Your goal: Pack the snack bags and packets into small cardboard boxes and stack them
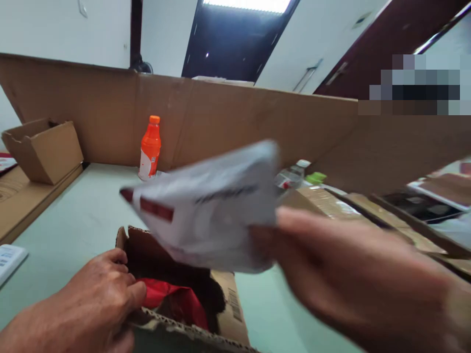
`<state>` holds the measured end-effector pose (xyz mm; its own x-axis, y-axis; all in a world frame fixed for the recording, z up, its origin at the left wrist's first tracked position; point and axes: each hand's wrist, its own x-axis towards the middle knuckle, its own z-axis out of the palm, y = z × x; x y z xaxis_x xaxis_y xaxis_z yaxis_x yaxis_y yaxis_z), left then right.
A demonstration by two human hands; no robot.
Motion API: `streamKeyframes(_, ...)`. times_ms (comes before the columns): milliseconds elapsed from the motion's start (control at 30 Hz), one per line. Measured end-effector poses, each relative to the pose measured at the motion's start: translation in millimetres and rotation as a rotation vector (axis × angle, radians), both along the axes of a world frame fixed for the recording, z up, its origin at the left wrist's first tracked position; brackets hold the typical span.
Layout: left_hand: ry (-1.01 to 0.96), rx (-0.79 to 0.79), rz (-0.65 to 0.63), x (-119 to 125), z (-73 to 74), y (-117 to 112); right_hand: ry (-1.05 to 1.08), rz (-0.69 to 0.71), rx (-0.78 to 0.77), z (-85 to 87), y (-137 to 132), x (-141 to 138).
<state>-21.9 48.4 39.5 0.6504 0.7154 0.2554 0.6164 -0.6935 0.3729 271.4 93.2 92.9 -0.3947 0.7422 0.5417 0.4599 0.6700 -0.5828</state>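
Observation:
My right hand [342,274] is closed on a white plastic packet [209,215] with a dark red stripe, blurred by motion, held in the air above an open cardboard box [224,304]. My left hand [99,299] grips the near left rim of that box, fingers curled over the edge. Inside the box lies something red [169,299] against a dark interior.
An orange drink bottle [150,148] stands at the back against a tall cardboard wall [228,117]. A small empty carton [44,147] sits at far left on flat cardboard. Clear bottles [294,175] and flat cartons [331,203] lie to the right on the pale green table [81,215].

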Motion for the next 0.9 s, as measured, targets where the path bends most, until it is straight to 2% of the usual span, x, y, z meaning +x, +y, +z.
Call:
streamKeyframes(100, 0.046, 0.028, -0.013, 0, 2.1, -3, -0.262, 0.104, 0.292, -21.8, -16, -19)
streamKeyframes(133, 0.067, 0.035, -0.014, -1, 1.9, -4, -0.376, 0.120, 0.295, -28.2, -16, -25)
streamKeyframes(267, 0.084, 0.069, -0.004, -2, 0.1, -8, -0.809, 0.214, 0.026, -45.2, -2, -48)
streamKeyframes(333, 0.056, 0.106, -0.012, -1, 0.7, -11, -0.926, 0.309, -0.104, -51.8, 8, -61)
streamKeyframes(467, 0.027, 0.230, 0.035, 4, 1.4, -16, -0.915, 0.475, -0.268, -57.9, 15, -76)
streamKeyframes(533, 0.055, 0.243, 0.090, 6, -3.8, -13, -0.840, 0.516, -0.316, -50.3, 11, -69)
streamKeyframes(600, 0.113, 0.210, 0.084, 6, -12.5, -8, -0.654, 0.530, -0.318, -35.8, 9, -53)
streamKeyframes(667, 0.173, 0.180, 0.020, 6, -20.6, -1, -0.374, 0.439, -0.270, -21.8, 19, -33)
streamKeyframes(700, 0.197, 0.162, -0.006, 5, -23.1, 2, -0.242, 0.334, -0.235, -18.4, 31, -25)
streamKeyframes(767, 0.197, 0.140, -0.015, 4, -24.6, 5, -0.157, 0.081, -0.185, -24.0, 64, -21)
streamKeyframes(800, 0.176, 0.141, -0.016, 3, -24.3, 6, -0.205, -0.037, -0.180, -33.7, 83, -26)
streamKeyframes(833, 0.149, 0.151, -0.019, 2, -24.1, 7, -0.359, -0.086, -0.210, -47.6, 102, -34)
streamKeyframes(900, 0.091, 0.213, -0.036, 2, -25.2, 9, -0.472, -0.075, -0.252, -84.0, 136, -59)
